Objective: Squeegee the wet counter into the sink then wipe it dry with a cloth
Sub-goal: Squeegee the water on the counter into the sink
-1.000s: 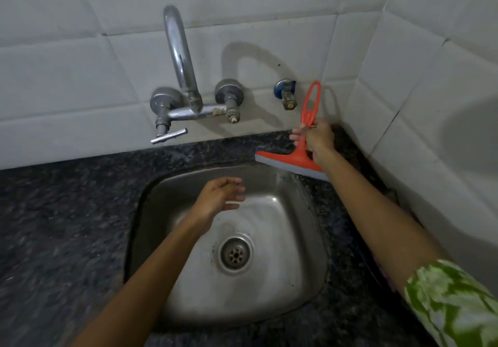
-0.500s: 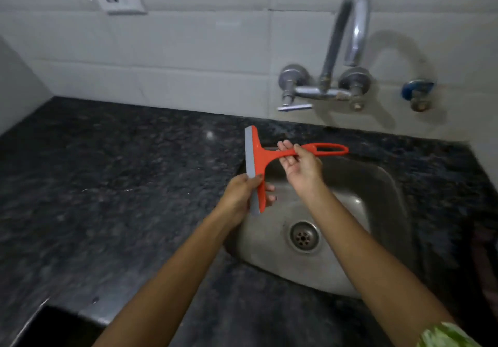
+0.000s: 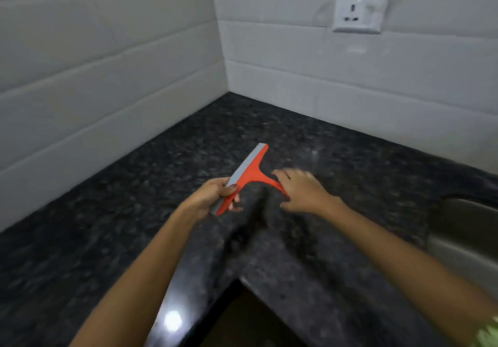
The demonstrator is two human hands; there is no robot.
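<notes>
Orange plastic with a grey rubber blade, the squeegee point(image 3: 249, 175) hangs in the air above the dark speckled granite counter point(image 3: 113, 228), near the corner where the two white tiled walls point(image 3: 107, 58) meet. The left hand point(image 3: 213, 198) is closed around the near end of the blade bar, thumb across the grey strip. To its right, the right hand point(image 3: 301, 192) lies over the handle with the fingers loosely spread; motion blur hides whether it truly grips the handle. A white wall socket point(image 3: 359, 10) sits high on the back wall, and only the steel edge of the sink point(image 3: 463, 228) shows at the far right, well apart from the tool.

The squeegee stroke itself looks not yet begun: the tool seems to be in the middle of being settled into a working grip. Next, the blade needs setting flat on the stone near the corner, then pulling rightward toward the sink. No cloth is visible.
</notes>
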